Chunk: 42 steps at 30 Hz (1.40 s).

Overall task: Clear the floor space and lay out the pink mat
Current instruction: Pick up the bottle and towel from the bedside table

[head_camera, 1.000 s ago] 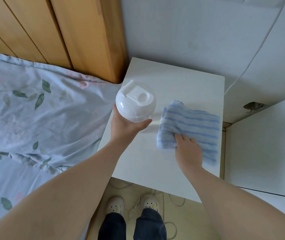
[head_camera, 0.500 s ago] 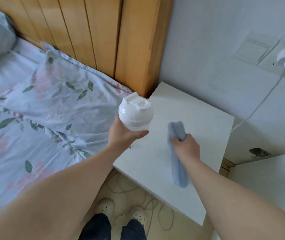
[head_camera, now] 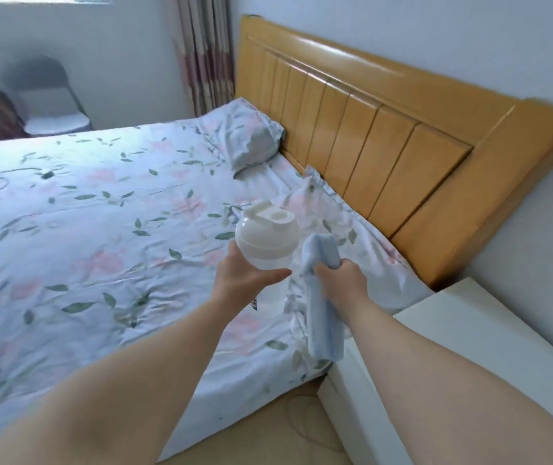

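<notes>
Your left hand [head_camera: 251, 276] fingers wrap the white bottle [head_camera: 266, 239], right hand [head_camera: 339, 280] fingers clench the blue towel [head_camera: 322, 330] above the bed [head_camera: 84, 213]; probably lay both there gently, bottle upright.

floral-sheeted bed [head_camera: 84, 229], wooden headboard [head_camera: 369, 122], white nightstand [head_camera: 469, 347], curtain [head_camera: 204, 52]

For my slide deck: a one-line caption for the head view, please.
Left hand grips a white plastic shaker bottle, right hand a folded blue towel, by the floral-sheeted bed.
</notes>
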Motion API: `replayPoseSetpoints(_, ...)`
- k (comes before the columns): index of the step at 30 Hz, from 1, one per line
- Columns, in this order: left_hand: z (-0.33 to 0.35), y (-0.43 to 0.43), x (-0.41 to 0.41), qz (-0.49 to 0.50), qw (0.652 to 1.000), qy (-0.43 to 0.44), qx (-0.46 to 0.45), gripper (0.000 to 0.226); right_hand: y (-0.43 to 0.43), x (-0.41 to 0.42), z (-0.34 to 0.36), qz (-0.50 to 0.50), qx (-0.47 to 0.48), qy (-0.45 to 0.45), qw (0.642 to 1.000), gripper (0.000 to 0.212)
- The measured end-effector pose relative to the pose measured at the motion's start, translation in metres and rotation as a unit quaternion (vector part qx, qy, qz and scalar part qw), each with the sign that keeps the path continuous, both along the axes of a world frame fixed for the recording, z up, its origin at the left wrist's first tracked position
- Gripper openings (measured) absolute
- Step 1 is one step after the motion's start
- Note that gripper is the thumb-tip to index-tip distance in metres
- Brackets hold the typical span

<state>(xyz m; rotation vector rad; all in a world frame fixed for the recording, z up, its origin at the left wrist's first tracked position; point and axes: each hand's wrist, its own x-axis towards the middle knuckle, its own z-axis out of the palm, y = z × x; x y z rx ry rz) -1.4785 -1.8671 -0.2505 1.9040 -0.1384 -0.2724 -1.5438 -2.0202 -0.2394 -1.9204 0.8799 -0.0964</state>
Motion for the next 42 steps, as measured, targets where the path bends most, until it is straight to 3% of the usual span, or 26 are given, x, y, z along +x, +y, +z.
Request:
replayPoseSetpoints(9, 0.032, 0.298, -0.037, 0.204, 0.976, -0.038, 0.07, 0.088, 0.29, 0.035, 0.029, 0.202, 0.005, -0.014, 0.979, 0.037)
replayPoseSetpoints(15, 0.034, 0.501, -0.1, 0.364, 0.928, -0.032, 0.077, 0.09, 0.51, 0.025, 0.035, 0.365, 0.027, -0.029, 0.93, 0.038)
replayPoseSetpoints(22, 0.031, 0.686, -0.179, 0.545, 0.833, -0.014, 0.091, 0.091, 0.724, 0.0, 0.04, 0.547, 0.011, -0.039, 0.836, 0.026)
replayPoseSetpoints(28, 0.033, 0.829, -0.23, 0.663, 0.745, 0.009, 0.074, 0.077, 0.899, -0.022, 0.031, 0.661, 0.046, -0.021, 0.749, 0.015)
replayPoseSetpoints(32, 0.037, 0.913, -0.266, 0.733, 0.672, 0.039, 0.091, 0.081, 1.011, -0.049, 0.03, 0.725, 0.053, -0.009, 0.687, 0.021)
replayPoseSetpoints(35, 0.041, 0.953, -0.295, 0.764, 0.64, 0.03, 0.082, 0.083, 1.067, -0.074, 0.032, 0.762, 0.052, -0.002, 0.645, 0.023)
replayPoseSetpoints(38, 0.033, 0.996, -0.328, 0.795, 0.6, 0.034, 0.077, 0.084, 1.124, -0.098, 0.022, 0.784, 0.043, 0.01, 0.62, 0.021)
replayPoseSetpoints(42, 0.019, 1.062, -0.37, 0.812, 0.578, 0.044, 0.076, 0.084, 1.198, -0.136, 0.008, 0.8, 0.026, 0.028, 0.599, 0.014)
